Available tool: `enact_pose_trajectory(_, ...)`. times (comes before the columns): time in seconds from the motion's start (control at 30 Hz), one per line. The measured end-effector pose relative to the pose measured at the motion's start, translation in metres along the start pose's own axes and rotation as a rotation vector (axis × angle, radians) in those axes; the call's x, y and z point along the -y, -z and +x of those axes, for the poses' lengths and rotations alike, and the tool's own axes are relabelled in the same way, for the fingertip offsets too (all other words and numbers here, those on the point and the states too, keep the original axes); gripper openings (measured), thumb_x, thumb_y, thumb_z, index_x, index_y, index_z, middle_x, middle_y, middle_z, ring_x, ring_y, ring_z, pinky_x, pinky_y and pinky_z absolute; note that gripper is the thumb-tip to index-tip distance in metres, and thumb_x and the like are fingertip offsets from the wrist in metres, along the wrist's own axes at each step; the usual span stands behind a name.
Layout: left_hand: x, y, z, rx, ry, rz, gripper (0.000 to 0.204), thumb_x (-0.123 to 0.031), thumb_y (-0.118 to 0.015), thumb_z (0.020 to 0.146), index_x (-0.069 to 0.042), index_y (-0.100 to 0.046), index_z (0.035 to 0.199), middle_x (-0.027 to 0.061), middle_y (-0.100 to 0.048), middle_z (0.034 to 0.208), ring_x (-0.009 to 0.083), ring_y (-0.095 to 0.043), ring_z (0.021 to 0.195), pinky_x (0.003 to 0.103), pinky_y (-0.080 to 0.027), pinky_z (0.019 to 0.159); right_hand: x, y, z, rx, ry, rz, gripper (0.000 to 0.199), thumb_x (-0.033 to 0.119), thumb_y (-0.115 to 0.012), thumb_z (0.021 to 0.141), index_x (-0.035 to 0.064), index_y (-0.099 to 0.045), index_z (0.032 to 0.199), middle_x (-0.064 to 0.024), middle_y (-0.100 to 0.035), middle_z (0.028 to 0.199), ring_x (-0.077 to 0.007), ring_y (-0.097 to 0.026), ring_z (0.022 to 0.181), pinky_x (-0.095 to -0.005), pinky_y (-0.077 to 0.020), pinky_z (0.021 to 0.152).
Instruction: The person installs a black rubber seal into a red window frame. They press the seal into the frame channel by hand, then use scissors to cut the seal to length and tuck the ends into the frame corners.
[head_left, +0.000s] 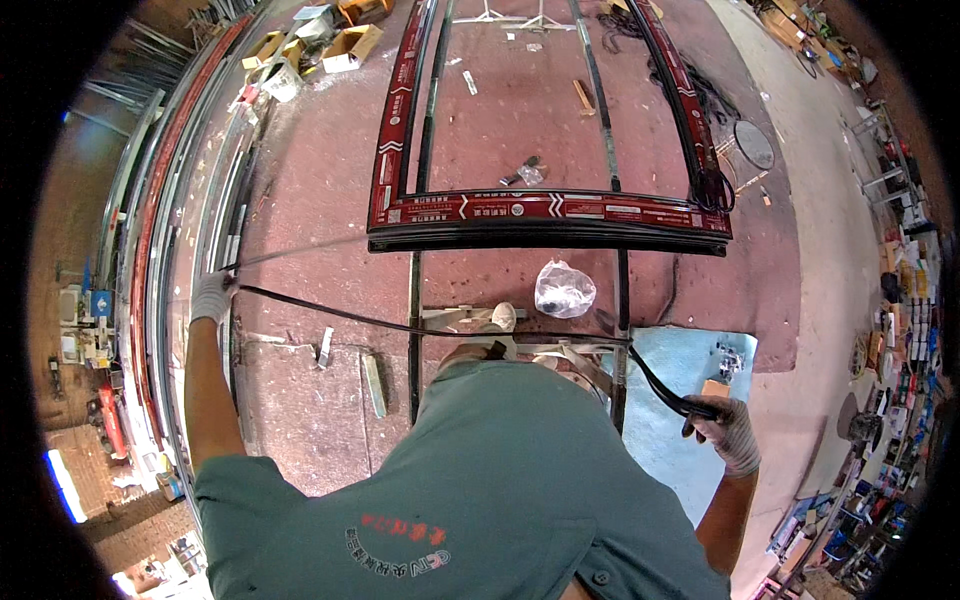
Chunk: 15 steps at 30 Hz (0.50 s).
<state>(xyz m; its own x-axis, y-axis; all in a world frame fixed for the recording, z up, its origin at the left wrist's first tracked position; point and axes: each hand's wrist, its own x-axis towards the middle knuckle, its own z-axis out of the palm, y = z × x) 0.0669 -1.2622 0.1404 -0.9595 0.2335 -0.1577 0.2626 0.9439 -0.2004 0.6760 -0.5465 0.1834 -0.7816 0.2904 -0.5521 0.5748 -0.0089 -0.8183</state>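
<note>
A long black flexible strip [380, 322] stretches across in front of my body, between my two hands. At the left, my gloved left hand [212, 297] is closed on one part of it, arm held out. A thin blurred line [300, 250] runs from that hand toward the frame's near left corner. My gloved right hand [730, 432], low at the right, grips several gathered lengths of the strip. Ahead lies a rectangular frame [530, 207] with red printed film and black edges, resting on dark support rails [622, 290]. Neither hand touches the frame.
A clear plastic bag [565, 290] lies on the reddish floor beyond my feet. Light blue sheet [675, 390] spreads at right, with small dark parts [730, 362] on it. Long metal profiles [150, 250] line the left side. Cardboard boxes [352, 48] stand at the far left.
</note>
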Motion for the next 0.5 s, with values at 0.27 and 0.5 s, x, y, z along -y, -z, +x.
enact_pose_trajectory(0.27,-0.036,-0.083,0.045,0.066,-0.057,0.058,0.021,-0.023,-0.076,0.085,-0.007,-0.071,0.096,0.0173,-0.072,0.095,0.0384,-0.068,0.095,0.046,-0.055,0.081,0.031,-0.045,0.123,0.147,0.121,-0.996,0.051,0.028,-0.076,0.087,0.0061,-0.060,0.131,-0.0160,-0.064,0.115,-0.0350,-0.060,0.110,-0.0447,-0.0474,0.098)
enact_pose_trajectory(0.5,-0.077,-0.145,0.101,0.225,0.077,-0.010,0.057,-0.026,-0.075,0.088,-0.014,-0.054,0.140,0.0216,-0.066,0.125,0.0395,-0.064,0.116,0.046,-0.053,0.096,0.056,-0.097,0.181,-0.066,0.258,-0.984,0.046,0.018,-0.074,0.085,0.0069,-0.061,0.128,-0.0161,-0.064,0.121,-0.0364,-0.061,0.110,-0.0431,-0.0490,0.095)
